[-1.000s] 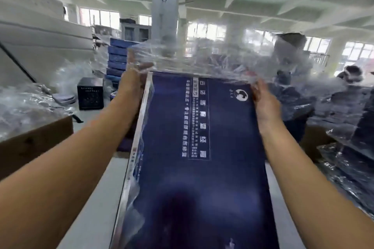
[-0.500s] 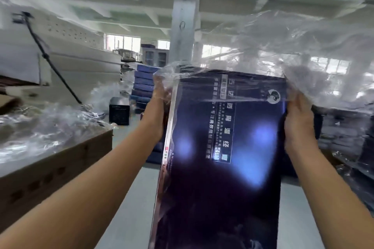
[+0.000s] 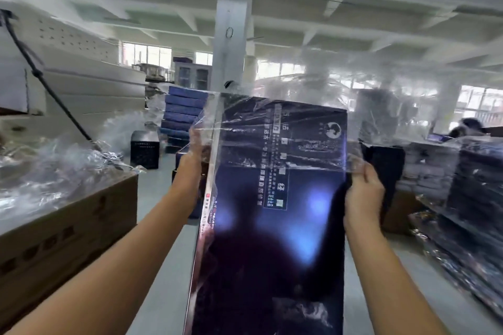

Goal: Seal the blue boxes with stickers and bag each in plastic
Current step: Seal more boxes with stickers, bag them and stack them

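Head view: a box is held up high with a bag over its top end.

The long flat dark blue cardboard box (image 3: 272,239) stands on end in the air in front of the person, well above the floor, with white writing on its front. The thin clear plastic bag (image 3: 307,90) covers the top part of the box and puffs up above it. The left grip (image 3: 194,160) is curled round the bag at the box's left edge. The right grip (image 3: 363,193) pinches the bag's edge at the box's right side. To the left is a big brown cardboard carton (image 3: 68,226) with a heap of crumpled clear plastic (image 3: 54,171) on top. Behind it is a stack of blue boxes (image 3: 182,114) near a white pillar (image 3: 231,43).
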